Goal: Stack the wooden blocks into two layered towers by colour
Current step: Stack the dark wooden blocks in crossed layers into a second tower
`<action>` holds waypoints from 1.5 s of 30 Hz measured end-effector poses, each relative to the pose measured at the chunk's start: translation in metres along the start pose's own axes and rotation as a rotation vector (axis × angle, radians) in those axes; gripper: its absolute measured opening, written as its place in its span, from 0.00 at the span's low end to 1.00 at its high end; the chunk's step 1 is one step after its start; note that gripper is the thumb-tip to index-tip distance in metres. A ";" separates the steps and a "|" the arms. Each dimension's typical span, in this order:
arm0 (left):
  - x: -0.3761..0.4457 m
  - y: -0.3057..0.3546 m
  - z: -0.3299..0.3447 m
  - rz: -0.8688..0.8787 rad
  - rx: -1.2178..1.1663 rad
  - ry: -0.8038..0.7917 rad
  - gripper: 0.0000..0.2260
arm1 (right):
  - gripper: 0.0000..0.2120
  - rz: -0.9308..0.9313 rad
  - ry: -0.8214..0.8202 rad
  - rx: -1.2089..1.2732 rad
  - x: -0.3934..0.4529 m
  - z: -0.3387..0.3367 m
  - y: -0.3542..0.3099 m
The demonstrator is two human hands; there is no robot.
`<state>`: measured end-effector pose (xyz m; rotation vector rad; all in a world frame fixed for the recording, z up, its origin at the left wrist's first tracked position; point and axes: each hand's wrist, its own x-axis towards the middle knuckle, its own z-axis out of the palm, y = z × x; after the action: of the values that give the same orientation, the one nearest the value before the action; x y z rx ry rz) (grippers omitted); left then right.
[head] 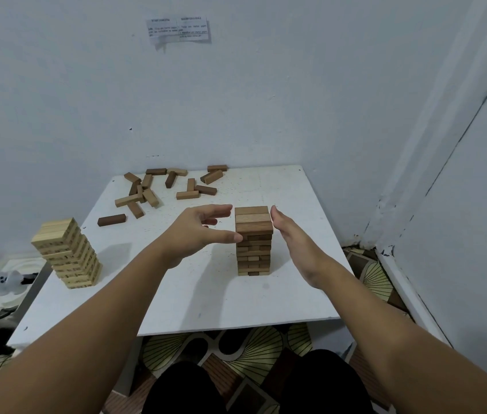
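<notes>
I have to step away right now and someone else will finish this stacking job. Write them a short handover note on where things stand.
Left hand: open, holds nothing, thumb tip at the dark tower, left side.
Right hand: open, flat beside the tower's right side; contact unclear.
Light tower stands at the table's near-left edge, slightly twisted.
Loose blocks, mostly brown, lie scattered at the far left.
Done: both towers are many layers high.
Left: stack the loose blocks by colour, probably mostly on the dark tower.
</notes>
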<state>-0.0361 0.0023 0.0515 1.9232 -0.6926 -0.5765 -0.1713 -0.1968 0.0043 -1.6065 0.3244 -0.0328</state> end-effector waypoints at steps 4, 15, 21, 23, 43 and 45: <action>0.001 0.001 0.001 -0.007 -0.019 0.001 0.34 | 0.37 0.006 -0.010 0.026 0.001 0.001 0.002; 0.003 0.000 0.001 -0.012 -0.023 0.000 0.32 | 0.39 -0.003 0.028 0.046 -0.003 0.008 -0.002; 0.003 0.000 0.002 -0.027 -0.022 0.001 0.31 | 0.36 0.012 0.040 0.038 -0.005 0.009 -0.004; 0.003 0.000 0.002 -0.030 -0.025 0.004 0.32 | 0.32 0.010 0.049 0.035 -0.006 0.008 -0.005; -0.014 -0.023 -0.045 -0.026 0.564 0.401 0.20 | 0.21 -0.397 0.274 -1.011 0.011 0.060 -0.093; -0.014 -0.032 -0.052 -0.054 0.647 0.401 0.21 | 0.21 -0.421 0.198 -1.061 0.019 0.078 -0.101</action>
<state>-0.0054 0.0560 0.0450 2.5610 -0.6059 0.0316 -0.1171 -0.1221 0.0950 -2.7148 0.1393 -0.3995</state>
